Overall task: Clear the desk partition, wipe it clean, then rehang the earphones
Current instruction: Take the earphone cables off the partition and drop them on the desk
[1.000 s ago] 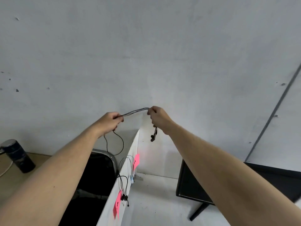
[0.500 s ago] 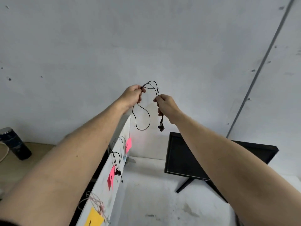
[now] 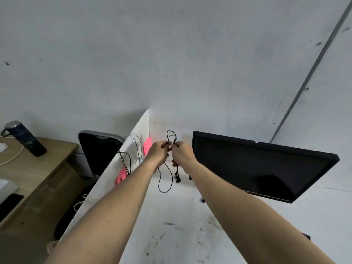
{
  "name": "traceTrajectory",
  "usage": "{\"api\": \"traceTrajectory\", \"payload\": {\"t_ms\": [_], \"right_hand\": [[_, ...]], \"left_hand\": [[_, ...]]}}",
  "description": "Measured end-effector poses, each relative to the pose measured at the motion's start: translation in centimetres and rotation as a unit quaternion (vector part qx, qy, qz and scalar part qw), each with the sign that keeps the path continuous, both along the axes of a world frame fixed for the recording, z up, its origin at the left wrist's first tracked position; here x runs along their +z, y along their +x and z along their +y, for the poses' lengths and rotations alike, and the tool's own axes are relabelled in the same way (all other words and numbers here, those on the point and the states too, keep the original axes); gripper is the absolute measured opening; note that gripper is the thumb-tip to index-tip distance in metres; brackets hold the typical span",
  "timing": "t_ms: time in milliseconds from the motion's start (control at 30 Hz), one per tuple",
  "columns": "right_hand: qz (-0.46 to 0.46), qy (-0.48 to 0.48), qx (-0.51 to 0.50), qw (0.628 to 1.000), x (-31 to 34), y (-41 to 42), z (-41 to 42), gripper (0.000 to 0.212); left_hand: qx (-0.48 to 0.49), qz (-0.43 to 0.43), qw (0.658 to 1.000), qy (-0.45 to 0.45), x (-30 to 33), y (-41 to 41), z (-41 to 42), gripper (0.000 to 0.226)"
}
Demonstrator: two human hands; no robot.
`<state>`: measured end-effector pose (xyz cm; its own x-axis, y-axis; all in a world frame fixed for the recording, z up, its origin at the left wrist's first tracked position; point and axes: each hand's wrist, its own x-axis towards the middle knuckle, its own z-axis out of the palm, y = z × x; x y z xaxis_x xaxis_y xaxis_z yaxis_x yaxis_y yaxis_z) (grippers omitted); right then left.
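Earphones (image 3: 165, 180) pinched between both hands, cord looping below

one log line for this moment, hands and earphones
left hand: shut on black earphones | right hand: shut on same | cord loop hangs | partition: other earphones hanging

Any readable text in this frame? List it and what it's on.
None can be read.
Upper pink note on the partition: dark handwriting, too small and blurred.
Lower pink note: one dark mark, unreadable.
Dark bottle on the wooden desk: faint print, blurred.
Monitor: screen dark, no logo visible.
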<state>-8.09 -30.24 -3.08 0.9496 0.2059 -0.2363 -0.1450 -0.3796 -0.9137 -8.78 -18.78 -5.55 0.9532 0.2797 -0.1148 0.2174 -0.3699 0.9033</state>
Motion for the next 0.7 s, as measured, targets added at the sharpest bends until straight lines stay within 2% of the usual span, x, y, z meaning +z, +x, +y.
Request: {"api": "traceTrajectory", "payload": {"t_ms": [333, 633, 700], "right_hand": [[0.092, -0.105, -0.034, 0.990, -11.9, -0.6, -0.1, 0.030], [0.134, -0.135, -0.084, 0.978, -17.6, 1.5, 0.9, 0.028], [0.142, -0.145, -0.094, 0.975, -18.1, 2.2, 1.3, 0.031]], "left_hand": [[0.057, 0.094, 0.993, -0.045, -11.2, -0.7, 0.0, 0.014], [0.040, 0.128, 0.990, 0.041, -16.3, 2.3, 0.3, 0.005], [0.036, 0.130, 0.988, 0.072, -16.8, 3.2, 0.6, 0.013]]}}
